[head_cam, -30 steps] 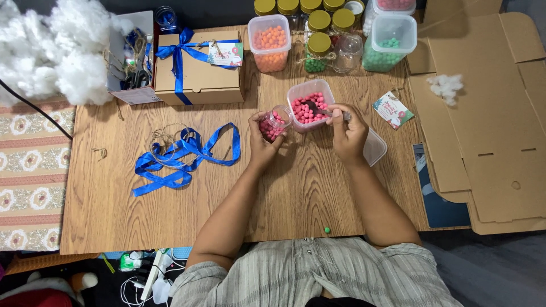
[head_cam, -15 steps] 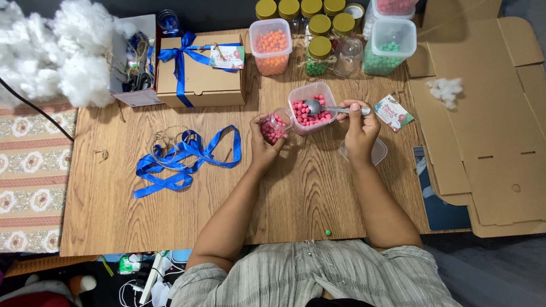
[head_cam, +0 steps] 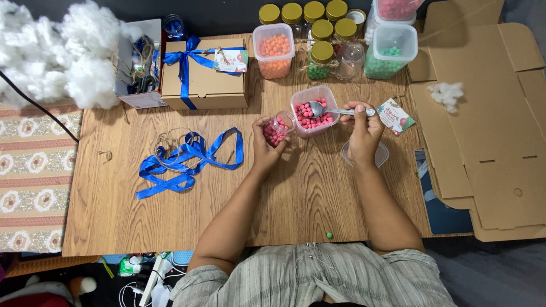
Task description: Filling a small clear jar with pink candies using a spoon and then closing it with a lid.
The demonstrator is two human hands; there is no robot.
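My left hand point(head_cam: 265, 149) grips a small clear jar point(head_cam: 277, 128) partly filled with pink balls, tilted toward a clear tub of pink balls point(head_cam: 312, 111) just to its right. My right hand point(head_cam: 362, 129) holds a metal spoon point(head_cam: 336, 110) by the handle; its bowl rests inside the tub over the balls. A clear lid point(head_cam: 381, 154) lies on the wooden table point(head_cam: 170, 216) partly under my right hand.
A tub of orange balls point(head_cam: 273, 50), a tub of green balls point(head_cam: 389, 52) and several gold-lidded jars point(head_cam: 322, 29) stand at the back. A brown box with blue ribbon point(head_cam: 203, 74), loose blue ribbon point(head_cam: 187, 159), white stuffing point(head_cam: 54, 51), flat cardboard point(head_cam: 489, 125) and a stray green ball point(head_cam: 329, 235) are around.
My right hand took up the spoon and moved its bowl into the pink tub. The left hand keeps the small jar, shifted slightly left.
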